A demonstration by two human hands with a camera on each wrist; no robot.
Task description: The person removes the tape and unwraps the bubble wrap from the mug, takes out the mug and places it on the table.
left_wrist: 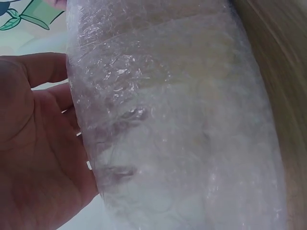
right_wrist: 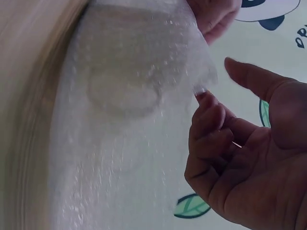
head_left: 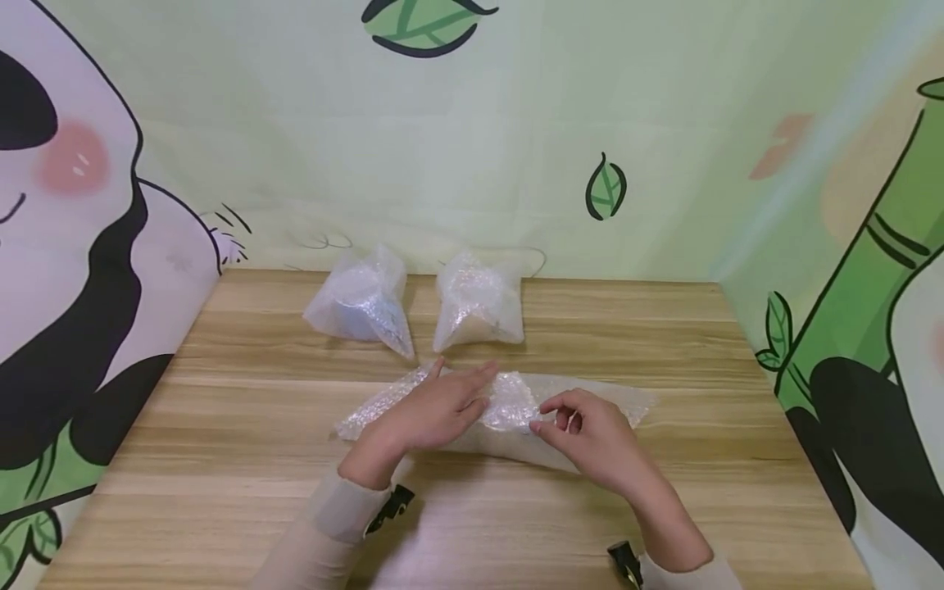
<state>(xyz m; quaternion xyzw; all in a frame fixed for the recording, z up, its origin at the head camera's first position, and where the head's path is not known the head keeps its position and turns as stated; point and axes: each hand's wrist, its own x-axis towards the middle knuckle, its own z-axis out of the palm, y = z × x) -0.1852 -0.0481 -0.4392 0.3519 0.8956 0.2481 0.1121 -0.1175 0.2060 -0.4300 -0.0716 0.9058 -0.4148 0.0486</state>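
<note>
A long bundle of clear bubble wrap [head_left: 510, 400] lies crosswise on the table in the head view, with flat ends spreading left and right. My left hand [head_left: 441, 406] rests on its left part, fingers extended over the top. Just right of the bundle's middle is my right hand [head_left: 593, 438], thumb and forefinger apart, the other fingers bent. In the right wrist view its fingertips reach the edge of the wrap [right_wrist: 120, 148], where a faint round outline shows through. The left wrist view has the left fingers [left_wrist: 45, 69] going behind the wrap, partly hidden.
Two bubble-wrapped parcels stand behind the bundle: one with something bluish inside [head_left: 361, 307], the other whitish [head_left: 479, 303]. The wooden table [head_left: 243, 459] ends at a printed backdrop [head_left: 516, 164] with leaves and pandas. Dark clips sit at both sleeve cuffs.
</note>
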